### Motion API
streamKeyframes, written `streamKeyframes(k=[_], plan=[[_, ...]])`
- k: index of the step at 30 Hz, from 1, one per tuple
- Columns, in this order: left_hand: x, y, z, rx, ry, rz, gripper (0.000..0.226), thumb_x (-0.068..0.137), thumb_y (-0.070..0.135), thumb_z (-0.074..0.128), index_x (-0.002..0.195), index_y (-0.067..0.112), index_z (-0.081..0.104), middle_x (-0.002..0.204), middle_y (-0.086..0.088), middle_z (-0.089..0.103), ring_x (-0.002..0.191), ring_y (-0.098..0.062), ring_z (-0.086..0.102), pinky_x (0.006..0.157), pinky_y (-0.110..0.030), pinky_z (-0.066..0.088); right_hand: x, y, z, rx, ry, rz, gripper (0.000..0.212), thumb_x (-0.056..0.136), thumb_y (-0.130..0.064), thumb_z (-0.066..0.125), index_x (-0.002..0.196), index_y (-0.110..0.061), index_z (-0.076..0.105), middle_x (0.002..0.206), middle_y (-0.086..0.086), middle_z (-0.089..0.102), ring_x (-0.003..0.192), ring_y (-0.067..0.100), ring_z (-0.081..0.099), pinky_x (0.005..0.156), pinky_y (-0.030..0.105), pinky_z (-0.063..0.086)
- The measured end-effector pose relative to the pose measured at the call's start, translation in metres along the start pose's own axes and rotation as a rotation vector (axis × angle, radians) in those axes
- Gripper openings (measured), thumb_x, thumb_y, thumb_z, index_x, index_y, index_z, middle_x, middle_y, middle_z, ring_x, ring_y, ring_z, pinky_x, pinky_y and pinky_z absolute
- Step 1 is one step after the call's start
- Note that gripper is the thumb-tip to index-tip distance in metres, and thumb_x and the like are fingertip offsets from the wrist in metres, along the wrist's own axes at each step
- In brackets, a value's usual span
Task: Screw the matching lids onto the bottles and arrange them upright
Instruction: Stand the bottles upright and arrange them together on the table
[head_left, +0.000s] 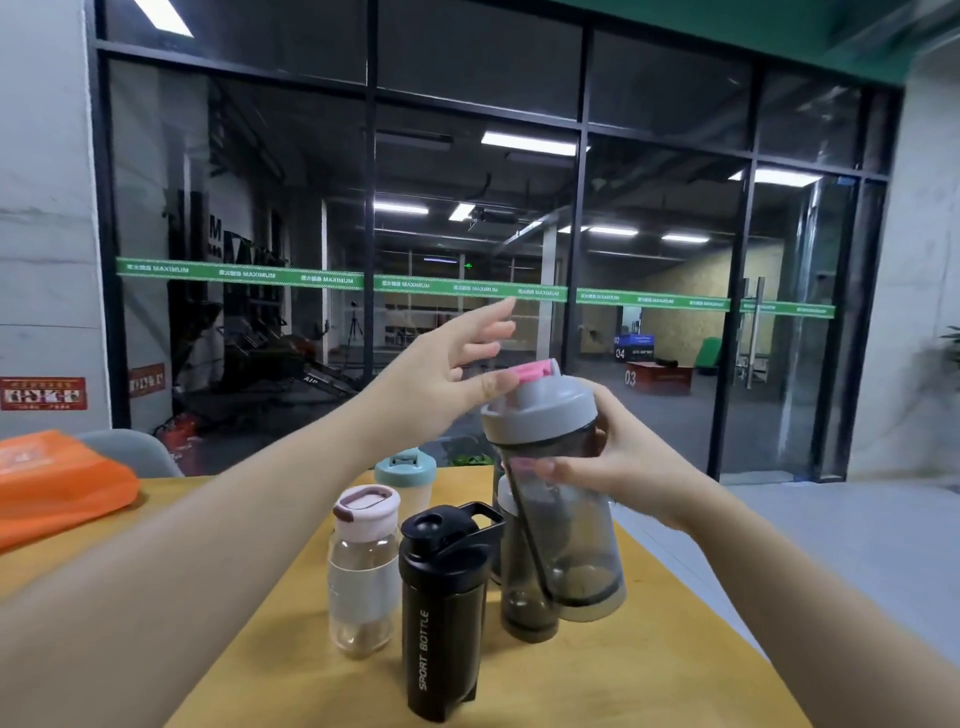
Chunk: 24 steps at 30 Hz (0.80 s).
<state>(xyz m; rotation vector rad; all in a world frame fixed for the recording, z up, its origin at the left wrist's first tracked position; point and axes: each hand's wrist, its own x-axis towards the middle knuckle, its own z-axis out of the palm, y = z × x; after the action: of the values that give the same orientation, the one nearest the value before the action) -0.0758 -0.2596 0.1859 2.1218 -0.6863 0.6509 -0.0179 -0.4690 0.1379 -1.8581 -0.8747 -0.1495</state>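
Nearest stands a black sport bottle (444, 608), lid on, upright on the yellow table (649, 675). Just to its left stands a clear bottle (362, 571) with a pale pink lid, seemingly empty. Behind these is a cup with a teal lid (405, 467). The right hand (618, 467) grasps the smoky shaker bottle (566, 519) below its grey lid (540, 410), lifted and tilted; a dark strap hangs down its side. The left hand (447, 374) has its fingers released and spread, thumb touching the lid. Another smoky bottle (524, 608) stands behind it. Bare tabletop lies front right, up to the right edge; an orange bag (57, 483) sits far left.
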Motion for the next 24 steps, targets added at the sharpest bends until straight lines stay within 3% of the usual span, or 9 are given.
streamKeyframes(k=[2, 5, 7, 10, 13, 16, 18, 20, 24], plan=[[-0.005, -0.011, 0.0, 0.065, 0.017, -0.093, 0.071, 0.081, 0.044, 0.06, 0.146, 0.032, 0.032, 0.13, 0.014, 0.049, 0.124, -0.008, 0.049, 0.108, -0.036, 0.04, -0.009, 0.012, 0.001, -0.03, 0.057, 0.008, 0.087, 0.059, -0.034, 0.085, 0.131, -0.037, 0.036, 0.118, -0.009, 0.058, 0.104, 0.002, 0.06, 0.083, 0.023, 0.053], [-0.018, -0.031, 0.007, 0.24, -0.051, -0.216, 0.062, 0.087, 0.042, 0.061, 0.143, 0.031, 0.036, 0.138, 0.011, 0.047, 0.129, -0.009, 0.046, 0.107, -0.031, 0.038, -0.022, 0.031, 0.005, 0.006, 0.187, 0.017, 0.084, 0.066, -0.026, 0.087, 0.132, -0.034, 0.034, 0.118, -0.012, 0.055, 0.106, 0.002, 0.058, 0.084, 0.025, 0.052], [-0.03, -0.042, 0.015, 0.372, -0.154, -0.299, 0.067, 0.088, 0.046, 0.06, 0.146, 0.03, 0.031, 0.149, 0.009, 0.037, 0.133, -0.008, 0.039, 0.105, -0.026, 0.033, -0.03, 0.045, 0.008, 0.023, 0.249, 0.039, 0.083, 0.068, -0.023, 0.085, 0.131, -0.033, 0.032, 0.117, -0.015, 0.051, 0.107, 0.002, 0.055, 0.081, 0.021, 0.051], [-0.045, -0.052, 0.028, 0.451, -0.272, -0.44, 0.075, 0.087, 0.056, 0.055, 0.149, 0.03, 0.022, 0.155, 0.009, 0.023, 0.137, -0.013, 0.033, 0.109, -0.032, 0.031, -0.04, 0.066, 0.013, 0.014, 0.315, 0.066, 0.087, 0.066, -0.025, 0.086, 0.131, -0.035, 0.029, 0.119, -0.019, 0.047, 0.112, 0.006, 0.052, 0.087, 0.027, 0.05], [-0.052, -0.057, 0.038, 0.529, -0.329, -0.485, 0.08, 0.086, 0.061, 0.052, 0.15, 0.029, 0.018, 0.154, 0.007, 0.025, 0.137, -0.016, 0.033, 0.108, -0.034, 0.033, -0.047, 0.075, 0.021, 0.001, 0.373, 0.082, 0.088, 0.066, -0.021, 0.086, 0.131, -0.034, 0.027, 0.119, -0.024, 0.043, 0.11, 0.001, 0.05, 0.08, 0.015, 0.046], [-0.053, -0.06, 0.044, 0.54, -0.371, -0.5, 0.084, 0.084, 0.061, 0.055, 0.15, 0.025, 0.019, 0.149, 0.002, 0.035, 0.133, -0.018, 0.037, 0.107, -0.035, 0.035, -0.053, 0.084, 0.031, 0.007, 0.402, 0.112, 0.089, 0.065, -0.022, 0.086, 0.131, -0.032, 0.027, 0.119, -0.018, 0.047, 0.108, -0.001, 0.05, 0.079, 0.014, 0.043], [-0.055, -0.061, 0.048, 0.573, -0.393, -0.51, 0.08, 0.08, 0.064, 0.058, 0.141, 0.02, 0.031, 0.136, 0.0, 0.045, 0.12, -0.019, 0.046, 0.102, -0.039, 0.041, -0.056, 0.088, 0.036, -0.005, 0.417, 0.136, 0.088, 0.065, -0.023, 0.087, 0.129, -0.031, 0.027, 0.116, -0.02, 0.047, 0.105, -0.001, 0.05, 0.077, 0.012, 0.043], [-0.056, -0.061, 0.052, 0.657, -0.396, -0.515, 0.072, 0.077, 0.066, 0.059, 0.127, 0.018, 0.04, 0.125, -0.001, 0.048, 0.111, -0.019, 0.047, 0.095, -0.038, 0.044, -0.058, 0.091, 0.042, -0.008, 0.418, 0.148, 0.086, 0.065, -0.022, 0.086, 0.125, -0.032, 0.025, 0.113, -0.026, 0.043, 0.101, -0.004, 0.048, 0.072, 0.008, 0.042], [-0.058, -0.064, 0.056, 0.755, -0.375, -0.505, 0.067, 0.074, 0.067, 0.061, 0.12, 0.02, 0.045, 0.121, 0.0, 0.051, 0.108, -0.018, 0.047, 0.092, -0.036, 0.046, -0.061, 0.094, 0.05, -0.027, 0.406, 0.166, 0.089, 0.064, -0.022, 0.087, 0.123, -0.033, 0.021, 0.11, -0.028, 0.039, 0.099, -0.004, 0.048, 0.071, 0.007, 0.043]])
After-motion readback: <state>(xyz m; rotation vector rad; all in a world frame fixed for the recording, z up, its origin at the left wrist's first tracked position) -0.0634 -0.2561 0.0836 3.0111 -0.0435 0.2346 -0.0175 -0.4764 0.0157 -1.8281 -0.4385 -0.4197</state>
